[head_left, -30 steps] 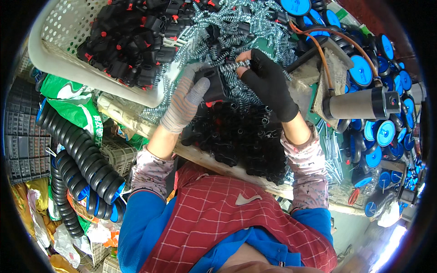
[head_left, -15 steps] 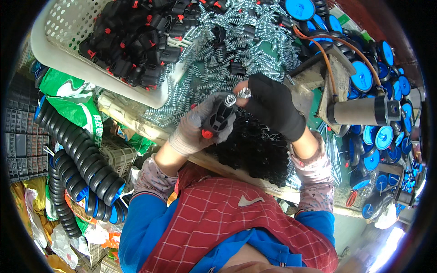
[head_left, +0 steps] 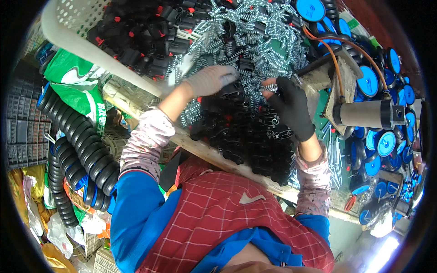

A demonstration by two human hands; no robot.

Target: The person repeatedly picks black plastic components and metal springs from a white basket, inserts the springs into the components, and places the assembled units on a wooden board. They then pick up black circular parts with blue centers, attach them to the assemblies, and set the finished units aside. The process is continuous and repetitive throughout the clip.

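My left hand (head_left: 210, 81), in a pale grey glove, reaches over the top of a pile of black plastic parts (head_left: 255, 145). Its fingers stretch to the right, slightly blurred, with a black part just beneath the fingertips; I see nothing gripped in them. My right hand (head_left: 291, 107) wears a black glove with bare fingertips. Between thumb and fingers it pinches a small metal coil spring (head_left: 271, 87), above the right side of the black pile. Several of the piled parts show shiny spring ends. A heap of loose springs (head_left: 273, 50) spreads just beyond both hands.
A white perforated basket (head_left: 132, 73) of black parts with red tabs stands far left. To the right are a metal cylinder (head_left: 364, 114) with orange hoses (head_left: 339, 68), thin metal rods (head_left: 334, 154) and blue-centred black wheels (head_left: 386, 143). Stacked wheels (head_left: 79, 132) lie left of the bench.
My left hand has let go of the black part with the spring and moved up and left. My right hand has moved right and slightly down, still pinching a spring.
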